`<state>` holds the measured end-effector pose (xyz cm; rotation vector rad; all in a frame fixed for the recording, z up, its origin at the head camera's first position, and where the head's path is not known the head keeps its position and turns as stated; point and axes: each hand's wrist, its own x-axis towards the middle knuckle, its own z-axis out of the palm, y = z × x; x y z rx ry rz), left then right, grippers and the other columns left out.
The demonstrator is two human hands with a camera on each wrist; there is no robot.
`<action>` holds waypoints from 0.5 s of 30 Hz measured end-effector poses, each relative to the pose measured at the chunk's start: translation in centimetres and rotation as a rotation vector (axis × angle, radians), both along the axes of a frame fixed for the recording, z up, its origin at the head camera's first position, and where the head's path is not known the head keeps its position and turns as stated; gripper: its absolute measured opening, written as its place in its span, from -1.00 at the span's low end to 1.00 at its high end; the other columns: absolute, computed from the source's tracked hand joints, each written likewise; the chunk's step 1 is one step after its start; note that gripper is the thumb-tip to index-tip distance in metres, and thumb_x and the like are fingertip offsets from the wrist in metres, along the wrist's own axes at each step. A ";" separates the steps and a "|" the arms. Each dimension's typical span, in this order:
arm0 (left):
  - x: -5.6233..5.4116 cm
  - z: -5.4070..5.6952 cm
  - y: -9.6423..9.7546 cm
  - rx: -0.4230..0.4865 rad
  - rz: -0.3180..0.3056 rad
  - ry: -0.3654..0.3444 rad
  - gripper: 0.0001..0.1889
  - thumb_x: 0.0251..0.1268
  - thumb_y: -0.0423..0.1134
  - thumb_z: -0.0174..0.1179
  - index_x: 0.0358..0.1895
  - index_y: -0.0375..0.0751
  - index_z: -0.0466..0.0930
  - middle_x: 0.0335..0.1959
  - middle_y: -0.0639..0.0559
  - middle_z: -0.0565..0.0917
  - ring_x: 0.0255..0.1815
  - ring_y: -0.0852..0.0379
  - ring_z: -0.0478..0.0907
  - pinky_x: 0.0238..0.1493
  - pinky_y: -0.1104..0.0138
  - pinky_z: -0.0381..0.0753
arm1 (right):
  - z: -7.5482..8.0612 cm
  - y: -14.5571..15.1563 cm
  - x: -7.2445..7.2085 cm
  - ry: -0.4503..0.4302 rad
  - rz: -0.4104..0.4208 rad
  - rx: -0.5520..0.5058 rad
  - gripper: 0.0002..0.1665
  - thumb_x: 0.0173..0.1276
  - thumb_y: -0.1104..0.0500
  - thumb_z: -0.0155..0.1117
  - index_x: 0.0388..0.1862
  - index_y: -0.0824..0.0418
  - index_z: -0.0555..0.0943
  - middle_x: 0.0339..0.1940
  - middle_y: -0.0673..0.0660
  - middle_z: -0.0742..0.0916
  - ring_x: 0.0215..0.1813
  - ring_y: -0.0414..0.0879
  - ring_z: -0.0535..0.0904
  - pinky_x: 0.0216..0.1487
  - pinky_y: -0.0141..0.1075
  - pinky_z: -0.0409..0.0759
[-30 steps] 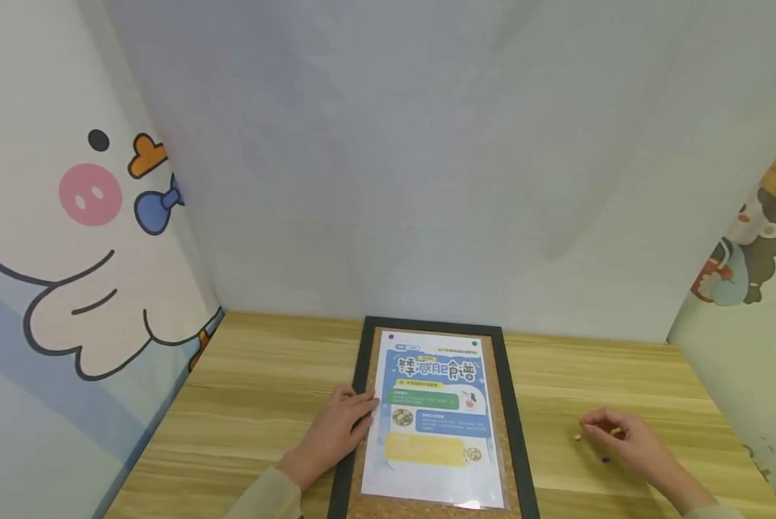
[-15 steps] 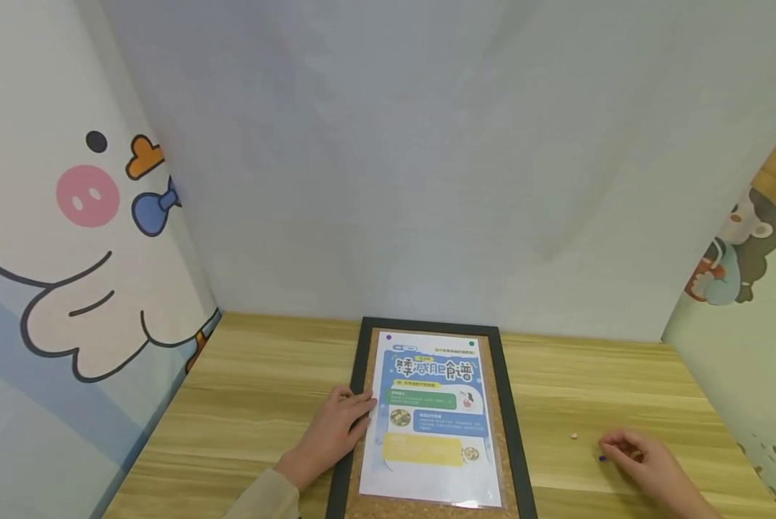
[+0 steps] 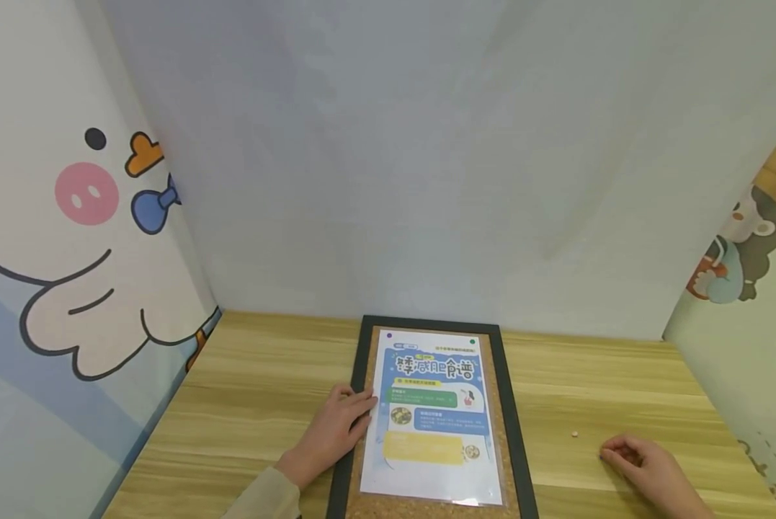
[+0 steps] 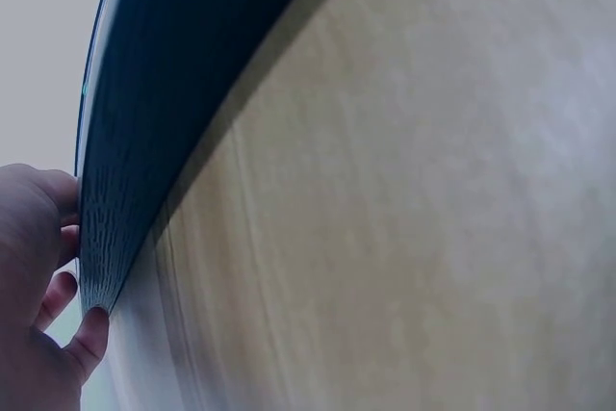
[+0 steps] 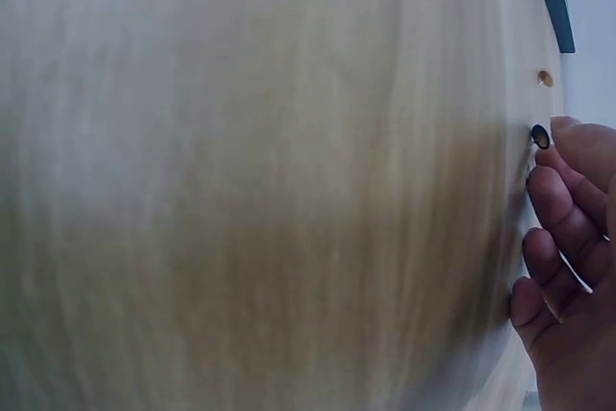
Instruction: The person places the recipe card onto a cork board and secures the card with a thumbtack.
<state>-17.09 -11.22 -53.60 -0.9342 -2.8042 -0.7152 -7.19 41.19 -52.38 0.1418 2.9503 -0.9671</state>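
Note:
A cork board [image 3: 472,512] in a black frame [image 3: 511,425] lies on the table, bearing a colourful printed sheet [image 3: 426,479]. A purple thumbtack [image 3: 390,335] and a green thumbtack [image 3: 473,342] sit at the sheet's top corners. My left hand [image 3: 337,425] rests on the frame's left side, fingertips reaching the sheet's edge. In the left wrist view its fingers touch the dark frame edge [image 4: 125,170]. Right of the board, my right hand [image 3: 650,468] pinches a dark blue thumbtack [image 5: 540,137] at its fingertips. A small pale thumbtack [image 3: 574,434] lies left of that hand.
The wood-grain table [image 3: 264,346] extends on both sides of the board. A plain pale curtain [image 3: 426,180] hangs behind it. Cartoon-printed sheets flank the space, with a white duck [image 3: 70,252] at left and a figure [image 3: 738,252] at right.
My right hand has shifted right, from beside the pale thumbtack to the dark blue one, and now pinches it. My left hand has stayed on the frame.

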 end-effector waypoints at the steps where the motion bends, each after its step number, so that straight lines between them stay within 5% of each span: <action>1: 0.0 0.0 0.0 0.003 0.000 -0.002 -0.64 0.51 -0.28 0.25 0.28 -0.30 0.66 0.37 -0.17 0.61 0.09 -0.01 0.43 0.08 0.07 0.51 | 0.0 0.0 0.0 -0.015 0.000 -0.001 -0.84 0.50 0.16 0.36 -0.13 0.26 0.74 -0.28 -0.04 0.78 -0.34 -0.37 0.55 -0.27 -0.34 0.58; 15: -0.2 -0.6 -0.1 0.033 -0.021 0.034 -0.65 0.51 -0.29 0.26 0.27 -0.29 0.67 0.36 -0.18 0.62 0.09 -0.01 0.45 0.07 0.08 0.51 | 0.3 -0.4 -0.6 -0.077 -0.015 0.039 -0.80 0.52 0.08 0.35 -0.15 0.21 0.73 -0.29 -0.02 0.77 -0.33 -0.34 0.56 -0.25 -0.33 0.56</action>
